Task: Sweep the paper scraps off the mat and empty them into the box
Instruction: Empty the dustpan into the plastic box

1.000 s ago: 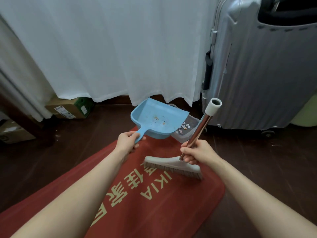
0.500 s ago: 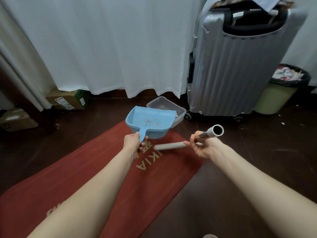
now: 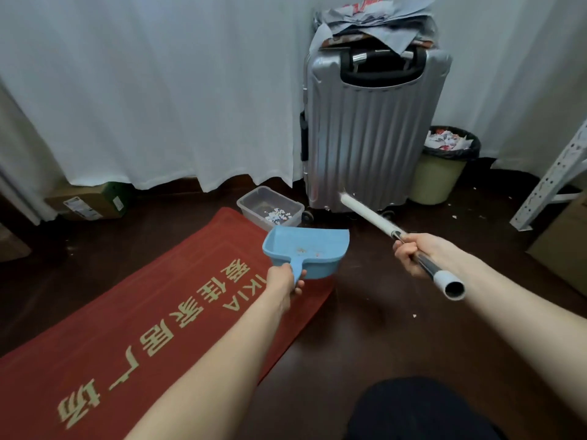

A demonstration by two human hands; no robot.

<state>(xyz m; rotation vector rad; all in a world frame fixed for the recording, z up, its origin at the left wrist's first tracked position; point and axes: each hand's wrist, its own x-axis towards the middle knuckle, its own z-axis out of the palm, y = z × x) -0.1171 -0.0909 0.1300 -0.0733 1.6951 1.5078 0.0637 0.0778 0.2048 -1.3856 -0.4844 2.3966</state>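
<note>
Over the mat point(image 3: 127, 312), left hand point(image 3: 283, 282) grips the dustpan point(image 3: 309, 244); at 3 o'clock, right hand point(image 3: 414, 253) grips the broom point(image 3: 370, 216)

I see a white pleated curtain point(image 3: 158, 90) reaching a dark brown wooden floor point(image 3: 365, 344). A silver ribbed suitcase point(image 3: 365, 138) stands upright before it, with 1 pale green waste bin point(image 3: 438, 182) just beside.

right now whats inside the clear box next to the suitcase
A small heap of coloured paper scraps lies on the bottom of the clear box, toward its near side. Its cloudy near wall blurs whatever lies tight against it.
</note>
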